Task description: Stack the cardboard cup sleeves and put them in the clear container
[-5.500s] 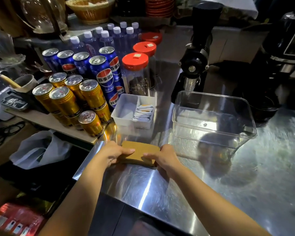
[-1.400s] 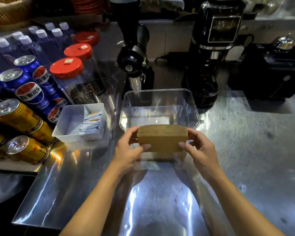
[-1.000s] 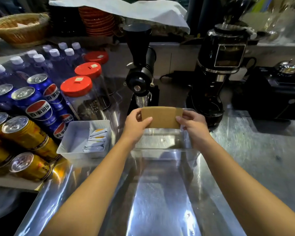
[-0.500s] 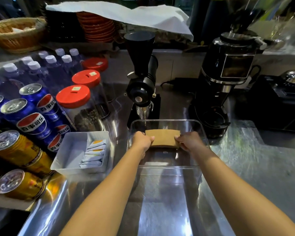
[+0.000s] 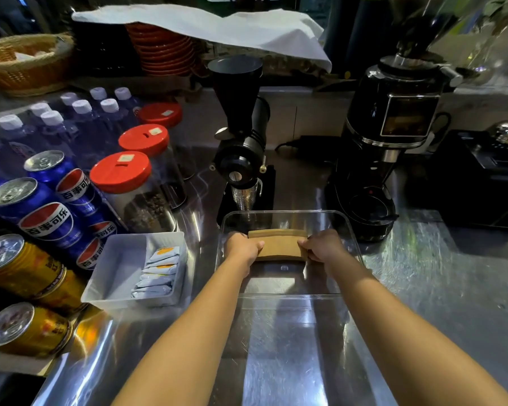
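While the container (image 5: pixel 353 230) sits near the counter's (image 5: pixel 452 288) back edge, we lower the sleeves (image 5: pixel 279 244) flat by its far wall. Our left hand (image 5: pixel 242 249) and right hand (image 5: pixel 323 247) pinch the stack's ends; let both go together, keeping edges flush.

Both forearms bare, no sleeves; left hand (image 5: pixel 242 248) and right hand (image 5: pixel 324 247) ungloved.

Stack of cardboard cup sleeves (image 5: pixel 279 244) gripped at both ends by left hand (image 5: pixel 242 249) and right hand (image 5: pixel 323 248), held inside clear container (image 5: pixel 353 240) on steel tabletop (image 5: pixel 440 276).
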